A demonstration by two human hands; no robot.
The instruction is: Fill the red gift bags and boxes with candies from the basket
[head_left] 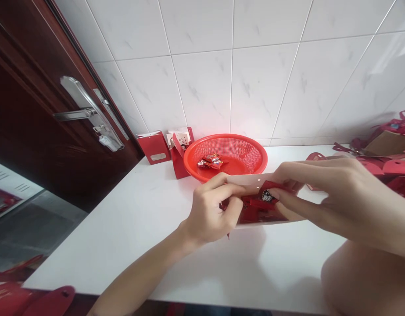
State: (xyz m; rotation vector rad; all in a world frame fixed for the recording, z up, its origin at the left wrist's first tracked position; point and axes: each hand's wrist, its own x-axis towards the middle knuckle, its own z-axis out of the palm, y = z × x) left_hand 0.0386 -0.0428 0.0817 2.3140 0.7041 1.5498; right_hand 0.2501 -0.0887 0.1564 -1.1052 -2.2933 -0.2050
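A paper gift bag [243,180], pale on its inner side, is held up over the table with its mouth toward me. My left hand [212,210] is closed around the bag's left end. Red packets [250,214] show inside the bag. At its right end my right hand [334,197] pinches a small red candy packet [267,196] with dark and white print, in the bag's mouth. Parts of the right fingers are hidden behind the packet and the bag. Behind the bag stands a red plastic basket [251,151], with several wrapped candies [213,161] in it.
Two red paper bags, one with a window [153,149] and one with a printed panel [180,164], stand left of the basket. Red bags and ribbons [395,140] pile up at the right. A tiled wall [202,87] backs the white table [123,228]; a dark door [31,87] is at left.
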